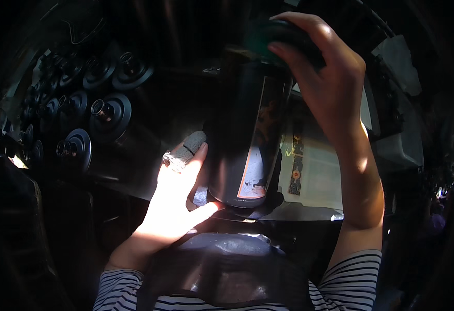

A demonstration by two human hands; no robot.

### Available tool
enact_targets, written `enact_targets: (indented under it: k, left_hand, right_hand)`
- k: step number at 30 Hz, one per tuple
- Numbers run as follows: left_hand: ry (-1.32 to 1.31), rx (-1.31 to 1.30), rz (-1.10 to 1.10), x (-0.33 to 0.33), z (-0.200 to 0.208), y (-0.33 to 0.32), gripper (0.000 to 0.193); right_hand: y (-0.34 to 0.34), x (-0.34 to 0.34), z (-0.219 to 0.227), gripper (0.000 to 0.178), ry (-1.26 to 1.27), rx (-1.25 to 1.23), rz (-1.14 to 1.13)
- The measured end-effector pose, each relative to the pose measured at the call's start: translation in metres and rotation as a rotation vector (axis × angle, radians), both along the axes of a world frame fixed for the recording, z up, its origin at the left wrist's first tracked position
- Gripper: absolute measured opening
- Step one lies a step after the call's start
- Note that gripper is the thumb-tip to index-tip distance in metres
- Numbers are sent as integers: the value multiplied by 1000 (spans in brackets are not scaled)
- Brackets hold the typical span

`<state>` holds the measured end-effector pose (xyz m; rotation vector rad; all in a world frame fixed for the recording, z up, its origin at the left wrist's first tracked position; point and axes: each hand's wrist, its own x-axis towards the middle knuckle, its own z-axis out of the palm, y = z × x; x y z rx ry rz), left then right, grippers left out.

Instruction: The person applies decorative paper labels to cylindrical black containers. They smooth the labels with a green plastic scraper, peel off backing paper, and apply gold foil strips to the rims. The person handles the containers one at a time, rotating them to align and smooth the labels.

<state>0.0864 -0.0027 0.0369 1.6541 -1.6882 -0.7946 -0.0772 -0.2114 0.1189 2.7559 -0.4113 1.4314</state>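
Observation:
A large, dark, glossy cylinder (232, 150), like a bottle or canister, stands in front of me with a pale, orange-edged label on its right side. My right hand (328, 57) curls its fingers and thumb around the dark rounded upper end, where a faint green tint shows; how this end joins the body is lost in shadow. Low on the cylinder's left side lies my left hand (180, 179), brightly sunlit, fingers stretched and thumb apart near the bottom edge. Grey wrapping (190, 147) covers one of its fingers.
To the left stand several dark round discs (112, 116) with short shiny necks. Behind the cylinder, on the right, lies a pale sheet (317, 171) with a dark patterned strip (296, 166). White wrapped shapes (400, 147) sit farther right. Deep shadow hides much else.

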Motion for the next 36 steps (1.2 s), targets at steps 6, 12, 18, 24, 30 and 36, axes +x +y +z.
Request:
enact_targets:
  k: [6,12,18,24,30,36]
  left_hand:
    - [-14,-151,18,2,-24,17,81]
    - [-142,-251,-66,-13,-18,17,89]
    - [-157,-260,-111,-47,-10,5,110]
    - [-42,-113,-119,-47,-35,-19,112]
    - [-75,-163,-160,-24,17,-18,126]
    - [161,-139,45,-42,80,-36,25]
  right_hand:
    - [159,-31,-45,20,283,-41,291]
    - [162,-69,-48,19,226,379,184]
    - [164,-106,-57,16,65,1006,175]
    - [50,-161,-80,24,-89,1031,-433]
    - [-21,-136,-85,31,394,-37,-526]
    - [-8,-130,-86,18,117,-4,-354]
